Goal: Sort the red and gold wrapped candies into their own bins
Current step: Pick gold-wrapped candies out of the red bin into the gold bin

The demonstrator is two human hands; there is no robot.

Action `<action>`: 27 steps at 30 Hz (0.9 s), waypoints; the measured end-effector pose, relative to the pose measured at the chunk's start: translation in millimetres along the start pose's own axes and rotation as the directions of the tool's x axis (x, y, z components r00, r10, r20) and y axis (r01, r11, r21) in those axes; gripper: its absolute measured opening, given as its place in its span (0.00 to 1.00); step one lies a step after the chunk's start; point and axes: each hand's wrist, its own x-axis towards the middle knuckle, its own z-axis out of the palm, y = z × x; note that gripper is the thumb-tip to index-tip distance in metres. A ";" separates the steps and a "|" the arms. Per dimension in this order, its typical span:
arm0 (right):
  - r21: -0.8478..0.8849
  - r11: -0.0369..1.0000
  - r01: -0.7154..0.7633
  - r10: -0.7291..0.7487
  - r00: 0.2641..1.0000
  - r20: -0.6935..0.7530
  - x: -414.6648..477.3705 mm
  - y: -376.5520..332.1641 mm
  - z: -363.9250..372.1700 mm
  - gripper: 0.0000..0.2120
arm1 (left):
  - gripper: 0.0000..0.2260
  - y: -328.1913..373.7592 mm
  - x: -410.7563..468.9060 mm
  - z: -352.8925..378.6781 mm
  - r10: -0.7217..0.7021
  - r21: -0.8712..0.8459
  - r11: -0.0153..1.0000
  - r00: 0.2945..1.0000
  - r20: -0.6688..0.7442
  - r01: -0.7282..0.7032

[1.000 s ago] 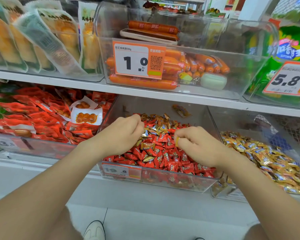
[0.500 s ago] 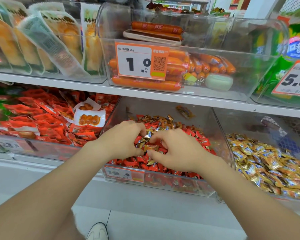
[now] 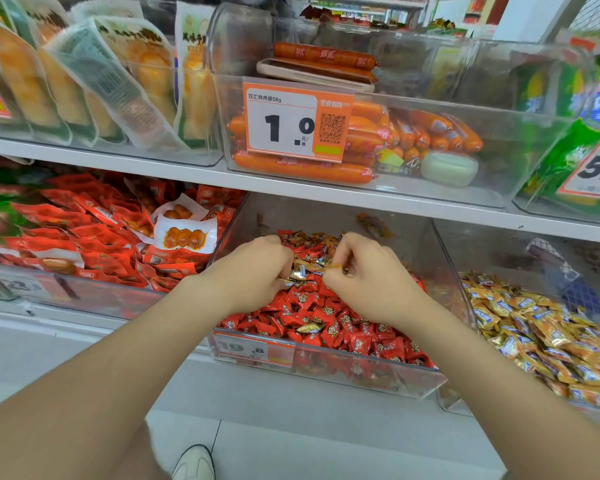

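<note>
A clear middle bin (image 3: 326,375) on the lower shelf holds a heap of red candies (image 3: 329,320) with gold candies (image 3: 312,328) mixed in, most of them near the back. Both hands are in this bin. My left hand (image 3: 253,271) has its fingers curled around gold candies (image 3: 297,271). My right hand (image 3: 364,275) pinches a gold candy (image 3: 336,266) between thumb and fingers. The clear bin to the right (image 3: 454,400) is filled with gold candies (image 3: 534,334).
A bin of red snack packets (image 3: 94,233) stands at the left. The upper shelf (image 3: 291,183) overhangs the bins and carries a bin of orange sausages (image 3: 302,169) with a price tag (image 3: 295,121). My shoe (image 3: 194,462) shows on the floor below.
Both hands have moved deeper toward the back of the middle bin. The right hand came in from the bin's right side and now pinches a gold candy close to the left hand.
</note>
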 end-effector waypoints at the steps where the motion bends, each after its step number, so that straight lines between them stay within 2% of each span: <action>1: 0.007 1.000 0.027 -0.027 1.000 0.010 -1.8 -1.2 -2.3 0.02 | 0.05 -1.1 0.8 0.7 0.002 -0.001 1.000 1.000 -0.005 -0.002; 3: -0.001 0.996 0.093 -0.093 0.994 0.064 -4.2 -5.3 -3.2 0.06 | 0.06 -3.6 2.0 1.1 -0.001 -0.016 1.000 0.999 -0.034 0.000; 6: -0.084 0.976 0.203 -0.182 0.962 0.204 -5.5 -8.7 0.0 0.07 | 0.09 -4.6 1.3 -1.3 -0.027 -0.091 0.996 0.997 -0.071 0.020; 8: -0.188 0.940 0.284 -0.213 0.921 0.326 -6.5 -6.6 4.8 0.04 | 0.09 -3.1 -1.2 -4.8 -0.068 -0.199 0.979 0.992 -0.104 0.046; 10: -0.337 0.880 0.335 -0.193 0.900 0.391 -8.4 -4.8 12.3 0.10 | 0.08 0.0 -3.9 -8.8 -0.124 -0.319 0.945 0.979 -0.160 0.067; 11: -0.384 0.863 0.327 -0.167 0.904 0.394 -9.3 -4.2 15.9 0.12 | 0.07 1.4 -4.9 -10.5 -0.151 -0.365 0.928 0.971 -0.186 0.074; 13: -0.396 0.870 0.294 -0.138 0.916 0.377 -8.9 -4.6 18.9 0.09 | 0.06 5.0 -6.6 -14.1 -0.199 -0.424 0.900 0.960 -0.199 0.099; 16: -0.259 0.947 0.189 -0.092 0.935 0.342 -7.6 -7.7 15.6 0.06 | 0.05 7.6 -8.2 -15.1 -0.250 -0.484 0.860 0.960 -0.124 0.161; 19: -0.154 0.985 0.082 -0.034 0.956 0.292 -6.9 -7.6 5.6 0.11 | 0.04 8.4 -9.2 -13.4 -0.273 -0.534 0.816 0.962 -0.020 0.221; 24: -0.242 0.966 0.090 -0.031 0.971 0.237 -3.6 3.0 -5.2 0.27 | 0.03 16.2 -7.4 -12.4 -0.301 -0.610 0.741 0.951 0.073 0.281; 27: -0.275 0.960 0.061 0.018 0.961 0.276 -4.9 6.6 -16.6 0.24 | 0.03 15.3 -6.0 -10.4 -0.306 -0.588 0.754 0.949 0.079 0.293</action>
